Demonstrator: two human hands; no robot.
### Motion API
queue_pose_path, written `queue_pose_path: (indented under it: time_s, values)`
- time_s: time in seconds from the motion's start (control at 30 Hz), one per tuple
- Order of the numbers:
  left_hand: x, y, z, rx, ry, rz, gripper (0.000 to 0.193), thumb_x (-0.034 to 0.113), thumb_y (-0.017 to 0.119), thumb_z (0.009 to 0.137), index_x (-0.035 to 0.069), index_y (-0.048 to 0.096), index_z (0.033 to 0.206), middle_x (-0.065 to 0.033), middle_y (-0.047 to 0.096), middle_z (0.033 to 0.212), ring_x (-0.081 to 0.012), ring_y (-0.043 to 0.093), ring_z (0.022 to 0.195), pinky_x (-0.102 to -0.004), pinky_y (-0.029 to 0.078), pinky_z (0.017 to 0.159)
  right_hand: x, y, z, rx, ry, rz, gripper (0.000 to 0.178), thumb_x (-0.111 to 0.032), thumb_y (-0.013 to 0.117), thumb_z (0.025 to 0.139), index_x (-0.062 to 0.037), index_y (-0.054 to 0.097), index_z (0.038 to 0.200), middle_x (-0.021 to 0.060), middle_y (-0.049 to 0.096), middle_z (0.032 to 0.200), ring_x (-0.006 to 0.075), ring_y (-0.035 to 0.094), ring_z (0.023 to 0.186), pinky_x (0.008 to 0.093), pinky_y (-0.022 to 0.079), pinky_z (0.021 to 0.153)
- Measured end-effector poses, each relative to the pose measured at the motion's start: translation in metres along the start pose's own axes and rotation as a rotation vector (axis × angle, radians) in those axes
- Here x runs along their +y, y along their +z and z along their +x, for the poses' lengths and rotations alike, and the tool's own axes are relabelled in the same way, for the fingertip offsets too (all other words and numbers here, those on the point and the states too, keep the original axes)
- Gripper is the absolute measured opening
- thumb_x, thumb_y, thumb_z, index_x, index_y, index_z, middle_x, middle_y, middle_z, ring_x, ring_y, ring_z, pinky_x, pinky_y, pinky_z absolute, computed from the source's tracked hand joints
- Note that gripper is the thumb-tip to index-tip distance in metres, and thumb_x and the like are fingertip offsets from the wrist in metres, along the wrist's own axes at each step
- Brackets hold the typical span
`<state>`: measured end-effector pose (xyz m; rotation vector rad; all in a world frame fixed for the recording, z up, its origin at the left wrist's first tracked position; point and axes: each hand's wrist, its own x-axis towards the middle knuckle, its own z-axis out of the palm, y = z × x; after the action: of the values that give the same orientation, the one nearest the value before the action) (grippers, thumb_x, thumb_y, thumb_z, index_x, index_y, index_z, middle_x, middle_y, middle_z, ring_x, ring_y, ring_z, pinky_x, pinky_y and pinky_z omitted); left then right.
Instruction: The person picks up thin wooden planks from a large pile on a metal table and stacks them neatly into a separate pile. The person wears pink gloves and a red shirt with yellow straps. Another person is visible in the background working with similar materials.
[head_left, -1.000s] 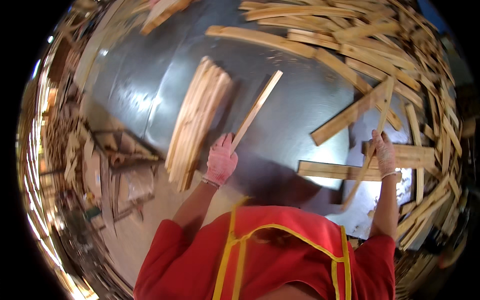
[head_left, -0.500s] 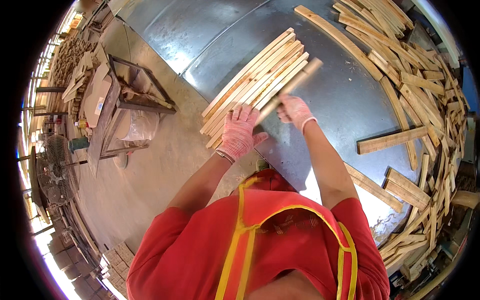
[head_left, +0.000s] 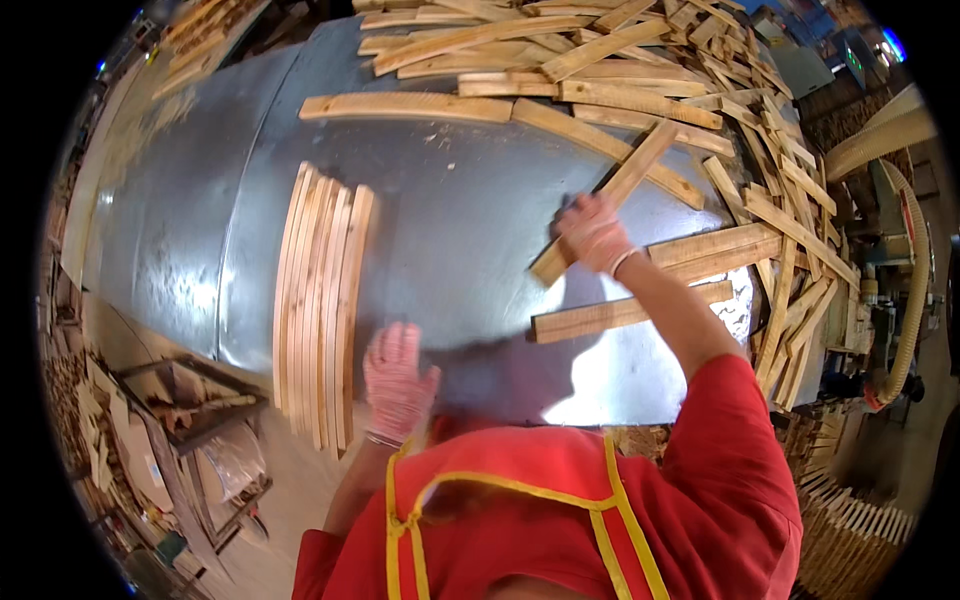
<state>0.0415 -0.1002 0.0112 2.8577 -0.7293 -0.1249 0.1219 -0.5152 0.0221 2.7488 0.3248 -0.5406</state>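
Note:
My left hand [head_left: 400, 378], in a pink-and-white knitted glove, is open with its fingers stretched. It is beside the near end of a row of long pale wooden strips [head_left: 322, 300] that lie side by side and overhang the near edge of the metal table [head_left: 455, 225]. Over to the right, my gloved right hand [head_left: 594, 236] is closed round a single wooden strip [head_left: 640, 168], which slants across the tabletop. Its fingertips are partly hidden. Nearest to that hand, another short strip [head_left: 632, 310] lies on the table.
A jumbled heap of wooden strips [head_left: 630, 75] covers the table's far and right sides. A dark-framed stand [head_left: 190, 425] with sheets and a plastic bag is on the floor at the lower left. A ribbed hose [head_left: 918, 270] hangs at the far right.
The view has turned to the right. My right hand has let go of the strip at the row's right side and now grips another near the heap. My left hand has come off the row.

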Motion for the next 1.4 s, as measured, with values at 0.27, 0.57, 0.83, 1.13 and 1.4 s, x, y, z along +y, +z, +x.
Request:
queue_pose_path:
  time_s: [0.27,0.57,0.83,1.13,1.4]
  values:
    - [0.063,0.021,0.073,-0.301,-0.032,-0.049,0.088,0.034,0.086,0.077,0.012,0.048,0.152,-0.0127,0.057,0.144,-0.0358,0.054,0.134,-0.0510,0.044,0.112,0.069,-0.009,0.055,0.464,0.194,0.691,0.048,-0.032,0.079,0.076,-0.0135,0.069,0.119,0.0143,0.071,0.121,0.0370,0.066,0.117,0.0440,0.052,0.106]
    - [0.002,0.018,0.021,-0.248,-0.441,-0.222,0.061,0.026,0.081,0.087,0.011,0.060,0.142,-0.0081,0.068,0.125,-0.0294,0.065,0.118,-0.0413,0.052,0.100,0.094,0.036,0.058,-0.058,0.219,1.006,0.085,-0.049,0.080,0.084,-0.0076,0.051,0.152,0.0204,0.072,0.128,0.0409,0.068,0.116,0.0432,0.054,0.104]
    - [-0.030,0.013,-0.021,-0.350,-0.633,-1.301,0.044,0.019,0.068,0.097,0.003,0.066,0.137,-0.0096,0.074,0.112,-0.0173,0.069,0.101,-0.0280,0.052,0.094,-0.231,-0.008,-0.045,-0.321,0.007,1.544,0.078,-0.044,0.074,0.094,0.0039,0.047,0.149,0.0287,0.069,0.131,0.0422,0.066,0.125,0.0414,0.051,0.107]
    - [-0.058,-0.008,-0.066,-0.490,-0.199,-0.191,0.051,0.027,0.070,0.095,0.005,0.063,0.141,-0.0210,0.066,0.139,-0.0385,0.061,0.130,-0.0431,0.050,0.110,-0.287,-0.016,0.034,-0.201,0.045,1.426,0.069,-0.038,0.063,0.101,0.0089,0.039,0.145,0.0283,0.073,0.109,0.0371,0.074,0.102,0.0453,0.059,0.084]
    - [-0.010,-0.051,-0.041,-0.003,-0.026,-0.157,0.077,0.020,0.083,0.081,0.005,0.053,0.150,-0.0183,0.049,0.156,-0.0393,0.047,0.143,-0.0502,0.040,0.119,-0.293,-0.056,0.046,-0.137,-0.193,1.269,0.061,-0.038,0.063,0.094,-0.0023,0.055,0.143,0.0281,0.070,0.128,0.0410,0.068,0.123,0.0464,0.052,0.104]
